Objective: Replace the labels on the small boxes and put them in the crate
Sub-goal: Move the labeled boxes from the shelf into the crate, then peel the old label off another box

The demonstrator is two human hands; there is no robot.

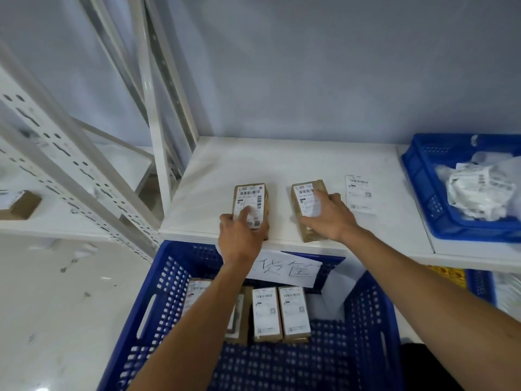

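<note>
Currently two small boxes lie on the white shelf [282, 159], near its front edge. Left hand [244, 235] grips the left box [251, 197], thumb on one side, fingers curled round the other, index finger on its label. Right hand [329, 218] lies flat, fingers straight, pressing the label on the right box [306, 193]. Loose label [361, 194] lies just right of it. Blue crate [169, 277] below the shelf holds labelled boxes [266, 313] side by side at its far end, some hidden by the left arm; paper sign [287, 268] on its far wall. Second blue crate [420, 176] on the shelf at right holds crumpled white labels [479, 190].
</note>
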